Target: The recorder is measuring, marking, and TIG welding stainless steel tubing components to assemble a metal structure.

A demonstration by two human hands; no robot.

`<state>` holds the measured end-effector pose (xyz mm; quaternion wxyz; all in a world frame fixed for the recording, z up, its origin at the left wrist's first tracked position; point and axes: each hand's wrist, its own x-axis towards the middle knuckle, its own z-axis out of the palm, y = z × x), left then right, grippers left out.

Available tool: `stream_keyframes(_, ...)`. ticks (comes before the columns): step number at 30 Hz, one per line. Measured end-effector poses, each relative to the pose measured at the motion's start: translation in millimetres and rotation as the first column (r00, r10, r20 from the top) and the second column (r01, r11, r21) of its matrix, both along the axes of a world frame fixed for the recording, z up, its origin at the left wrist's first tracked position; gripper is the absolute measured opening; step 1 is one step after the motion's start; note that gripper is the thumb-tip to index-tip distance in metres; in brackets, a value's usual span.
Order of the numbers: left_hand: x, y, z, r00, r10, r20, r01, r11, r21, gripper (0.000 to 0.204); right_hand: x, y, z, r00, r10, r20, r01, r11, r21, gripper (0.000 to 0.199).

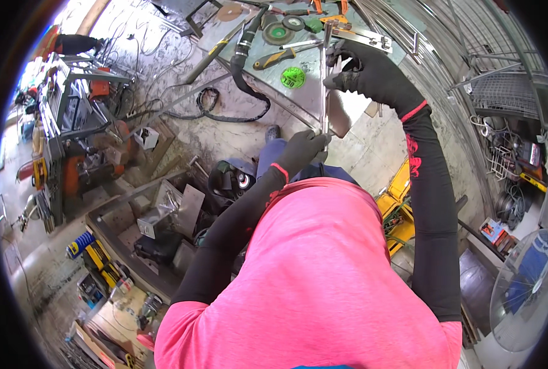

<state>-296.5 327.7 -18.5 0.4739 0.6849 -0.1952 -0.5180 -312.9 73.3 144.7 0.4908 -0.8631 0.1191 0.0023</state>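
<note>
A long, narrow metal bar [324, 92] runs away from my body, its far part over the worktable [311, 80]. My left hand [304, 150], in a dark glove, is closed around the bar's near end, close to my waist. Farther along, my right hand [366, 71] is gloved too. Its thumb and fingers curve against the bar's right side, with a gap showing between them. A hinge-like metal fitting [369, 40] lies just beyond that hand. Left of the bar are a yellow-and-grey utility knife [274, 59] and a round green sticker [293, 77].
Grinding discs [278, 34], orange clamps [335, 9] and a black-hosed tool [241, 52] lie on the table. Metal lengths [421, 46] stretch along the right. Below stand a yellow case [400, 197] and a fan [529, 286]. A scrap-filled bin [132, 209] sits at left.
</note>
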Motion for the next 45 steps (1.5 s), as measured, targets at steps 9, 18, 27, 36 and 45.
stream_keyframes(9,-16,-11,16,0.937,0.231,-0.261,-0.222,0.973,0.062,0.036,-3,-7,1,0.996,0.078,-0.039,-0.082,0.992,-0.099,0.056)
stream_keyframes(18,-21,-9,-3,0.860,0.237,-0.451,-0.279,0.960,-0.027,0.039,-3,-20,-23,0.993,0.113,0.015,-0.113,0.993,0.034,0.056)
stream_keyframes(27,-20,-10,-12,0.813,0.214,-0.541,-0.269,0.963,-0.022,0.036,-6,-15,-10,0.996,0.063,-0.068,-0.063,0.998,-0.006,0.064)
stream_keyframes(36,-28,-16,-6,0.849,0.293,-0.440,-0.331,0.944,-0.010,0.038,-2,-17,-5,0.990,0.142,0.009,-0.138,0.973,-0.185,0.059)
stream_keyframes(45,-23,-17,1,0.860,0.281,-0.426,-0.302,0.953,0.018,0.044,5,-15,5,0.985,0.133,-0.107,-0.154,0.963,-0.219,0.067)
